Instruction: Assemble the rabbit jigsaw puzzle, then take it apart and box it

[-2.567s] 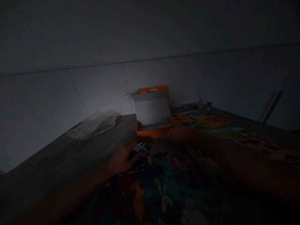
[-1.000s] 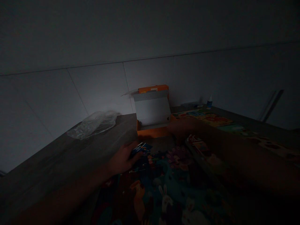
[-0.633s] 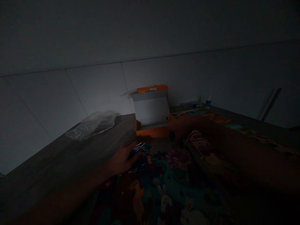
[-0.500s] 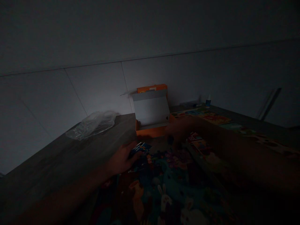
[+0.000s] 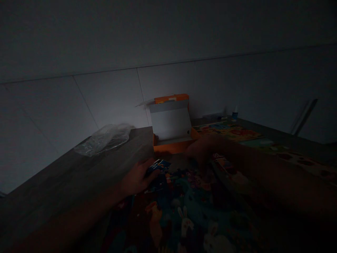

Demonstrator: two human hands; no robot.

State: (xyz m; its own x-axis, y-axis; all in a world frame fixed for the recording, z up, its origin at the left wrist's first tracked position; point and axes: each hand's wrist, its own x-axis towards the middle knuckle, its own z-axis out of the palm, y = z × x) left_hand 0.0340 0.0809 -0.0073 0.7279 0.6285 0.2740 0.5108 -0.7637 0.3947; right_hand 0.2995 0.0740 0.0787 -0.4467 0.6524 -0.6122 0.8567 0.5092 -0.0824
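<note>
A dark, colourful jigsaw puzzle [image 5: 181, 200] with rabbits and other animals lies before me, its far edge uneven. My left hand [image 5: 138, 177] rests at its far left corner, thumb spread from the fingers, beside a blue section [image 5: 161, 166] with pale streaks. Over the far right part of the puzzle is my right hand [image 5: 201, 149], its fingers bent downward. Those fingertips are lost in the dark, so whether they hold anything does not show. Just beyond the hands stands an orange box [image 5: 171, 147], its pale-lined lid raised.
Crumpled clear plastic [image 5: 105, 138] lies on the grey table [image 5: 86, 182] at the left. More colourful picture sheets [image 5: 234, 131] are spread at the right. A small bottle [image 5: 234, 115] stands at the back right. Behind the open box leans another orange box [image 5: 184, 96] against the wall.
My right hand has shifted slightly and its fingers sit a little lower over the puzzle's far right part. My left hand stays in place.
</note>
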